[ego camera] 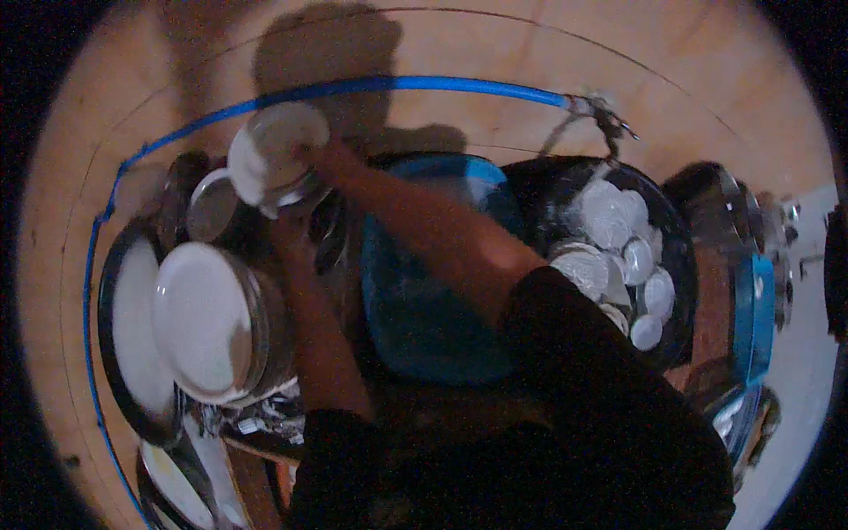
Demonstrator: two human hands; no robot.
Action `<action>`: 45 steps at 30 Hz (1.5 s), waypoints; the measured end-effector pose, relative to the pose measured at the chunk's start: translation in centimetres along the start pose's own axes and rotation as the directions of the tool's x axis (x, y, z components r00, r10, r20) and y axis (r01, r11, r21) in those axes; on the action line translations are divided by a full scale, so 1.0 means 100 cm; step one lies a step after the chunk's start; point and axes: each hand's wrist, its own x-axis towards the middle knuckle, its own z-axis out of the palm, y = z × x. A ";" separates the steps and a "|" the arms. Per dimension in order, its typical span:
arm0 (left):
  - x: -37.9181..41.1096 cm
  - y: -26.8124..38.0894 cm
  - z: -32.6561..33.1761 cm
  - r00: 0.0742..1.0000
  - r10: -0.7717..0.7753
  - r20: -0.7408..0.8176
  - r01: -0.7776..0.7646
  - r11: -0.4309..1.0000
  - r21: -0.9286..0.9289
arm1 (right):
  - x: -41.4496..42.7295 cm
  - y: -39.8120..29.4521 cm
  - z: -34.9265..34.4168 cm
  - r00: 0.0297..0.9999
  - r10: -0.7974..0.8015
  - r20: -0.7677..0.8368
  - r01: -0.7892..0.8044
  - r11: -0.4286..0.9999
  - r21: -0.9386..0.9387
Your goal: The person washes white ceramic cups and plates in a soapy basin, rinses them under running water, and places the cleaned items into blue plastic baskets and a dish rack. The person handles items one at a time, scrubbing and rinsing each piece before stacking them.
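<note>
Both my arms reach to the upper left, over a blue plastic basin. A pale, round dish (248,159), a bowl or a plate, is tilted there. The fingers of my right hand (318,154) are on its right side and look blurred. Below the dish is my left hand (285,222), dim and partly hidden; whether it touches the dish cannot be told. A cup-like vessel (213,207) stands just left of them. Nearer me rises a stack of white plates (202,318), with cutlery (268,421) at its foot.
The blue basin (430,331) lies in the middle. Right of it, a black tub (679,291) holds white dishes (586,268). A tap (606,122) with a blue hose (437,83) is on the wall. Dark-rimmed trays (136,331) lean at left; a blue container (754,318) stands far right.
</note>
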 end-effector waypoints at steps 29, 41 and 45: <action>-0.194 -0.005 0.101 0.657 -0.580 0.481 0.354 0.801 0.483 | -0.244 0.173 -0.094 0.826 0.562 -0.024 -0.202 0.336 0.920; -0.235 -0.002 0.094 0.400 -0.401 0.824 -0.072 0.882 0.465 | -0.278 0.344 -0.093 0.877 0.464 -0.125 -0.409 0.857 0.312; -0.242 -0.015 0.085 0.465 -0.239 0.852 -0.460 0.757 0.463 | -0.271 0.220 -0.052 0.769 0.520 0.373 -0.636 0.558 0.532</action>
